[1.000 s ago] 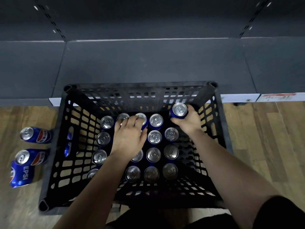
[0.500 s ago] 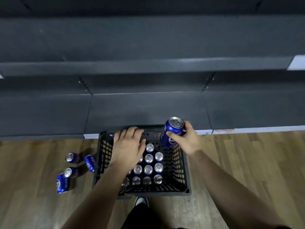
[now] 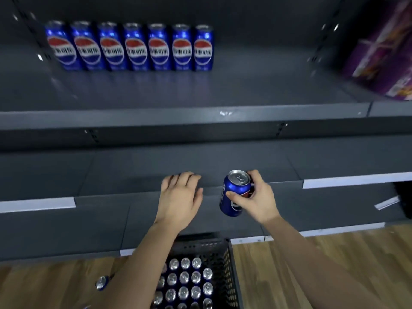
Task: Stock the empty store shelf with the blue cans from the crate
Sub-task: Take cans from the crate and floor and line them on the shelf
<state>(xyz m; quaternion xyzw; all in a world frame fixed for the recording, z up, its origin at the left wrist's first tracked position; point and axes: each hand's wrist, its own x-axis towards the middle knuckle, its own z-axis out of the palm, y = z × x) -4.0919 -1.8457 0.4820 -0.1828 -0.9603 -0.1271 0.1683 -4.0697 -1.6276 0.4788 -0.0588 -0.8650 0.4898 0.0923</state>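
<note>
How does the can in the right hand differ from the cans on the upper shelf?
The held can is tilted, gripped by the right hand; the shelf cans stand upright on the upper shelf. The held can shows its silver top; the shelf cans show their logos. All are blue.

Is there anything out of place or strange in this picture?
Yes. One can lies loose on the floor, left of the crate, not in it. The purple pack at upper right looks tilted, but it is blurred. The seven shelved cans stand in a straight row.
</note>
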